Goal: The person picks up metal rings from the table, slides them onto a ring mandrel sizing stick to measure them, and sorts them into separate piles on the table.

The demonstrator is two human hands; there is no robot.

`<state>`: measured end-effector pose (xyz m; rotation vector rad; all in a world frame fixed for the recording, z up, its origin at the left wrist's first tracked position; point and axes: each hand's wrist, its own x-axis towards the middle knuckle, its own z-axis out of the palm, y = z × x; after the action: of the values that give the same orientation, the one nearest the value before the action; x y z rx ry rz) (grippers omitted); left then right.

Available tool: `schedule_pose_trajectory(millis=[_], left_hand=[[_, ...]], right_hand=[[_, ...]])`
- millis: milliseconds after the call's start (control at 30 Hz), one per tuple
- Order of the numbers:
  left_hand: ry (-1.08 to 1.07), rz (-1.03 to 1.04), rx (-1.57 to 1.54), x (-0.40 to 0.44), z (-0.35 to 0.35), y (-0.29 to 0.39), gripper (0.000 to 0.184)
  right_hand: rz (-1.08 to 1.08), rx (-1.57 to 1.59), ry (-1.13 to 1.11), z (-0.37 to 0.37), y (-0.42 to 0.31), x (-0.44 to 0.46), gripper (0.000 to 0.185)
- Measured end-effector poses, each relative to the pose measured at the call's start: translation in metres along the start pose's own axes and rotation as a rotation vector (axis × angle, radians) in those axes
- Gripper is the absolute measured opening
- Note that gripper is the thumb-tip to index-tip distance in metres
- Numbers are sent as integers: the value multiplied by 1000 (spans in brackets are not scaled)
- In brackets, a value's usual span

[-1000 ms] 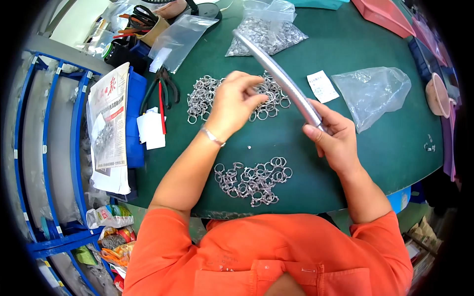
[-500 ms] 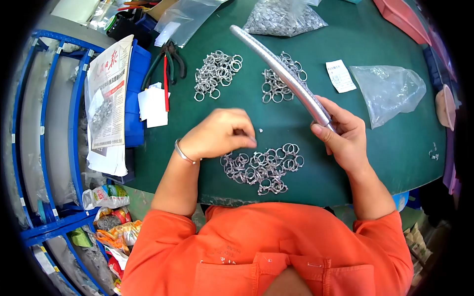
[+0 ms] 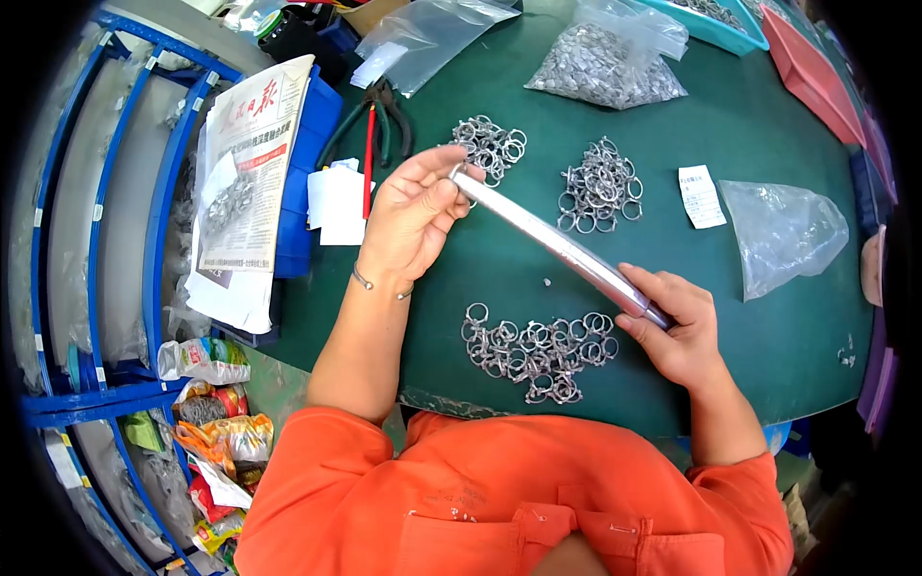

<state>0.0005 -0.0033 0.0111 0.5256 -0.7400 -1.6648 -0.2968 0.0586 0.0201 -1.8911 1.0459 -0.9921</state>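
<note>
ring work appears under way at the green table

the person's left hand (image 3: 408, 216) pinches what looks like a slim silver metal ring (image 3: 456, 171) at the narrow tip of a long tapered silver rod (image 3: 557, 240). the right hand (image 3: 677, 326) is closed around the rod's thick end, above the green tabletop (image 3: 759, 346). loose silver rings lie in three groups: a spread-out near heap (image 3: 540, 338), a far left heap (image 3: 492, 144) and a far right heap (image 3: 600, 182). the work looks unfinished, with one ring apparently in hand, but which heaps are done and which are left cannot be told

on the folded newspaper (image 3: 245, 182), large red characters seem to end in "日报", and the black headline below seems to include "深度融合". the printed white slip (image 3: 701, 197) is too small to read; no brand can be made out
</note>
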Motion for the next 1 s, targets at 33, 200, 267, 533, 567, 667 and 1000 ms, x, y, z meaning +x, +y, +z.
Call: schedule_pose_trajectory(millis=[33, 200, 267, 533, 567, 667, 1000], left_hand=[[-17, -12, 90, -1, 1, -1, 27], [-92, -95, 456, -12, 28, -27, 35], [-79, -99, 454, -12, 28, -29, 37], [-160, -16, 486, -9, 20, -26, 30], [-137, 6, 523, -9, 19, -23, 28], [257, 285, 265, 5, 14, 2, 27], [378, 314, 1419, -9, 5, 18, 19]], right_hand=[[-6, 1, -24, 1, -1, 0, 47], [-25, 4, -3, 4, 1, -2, 47], [-35, 7, -4, 3, 2, -4, 47], [-42, -34, -19, 2, 0, -2, 47], [-50, -28, -24, 2, 0, -2, 47], [0, 84, -2, 2, 2, -1, 47], [82, 97, 133, 7, 15, -5, 46]])
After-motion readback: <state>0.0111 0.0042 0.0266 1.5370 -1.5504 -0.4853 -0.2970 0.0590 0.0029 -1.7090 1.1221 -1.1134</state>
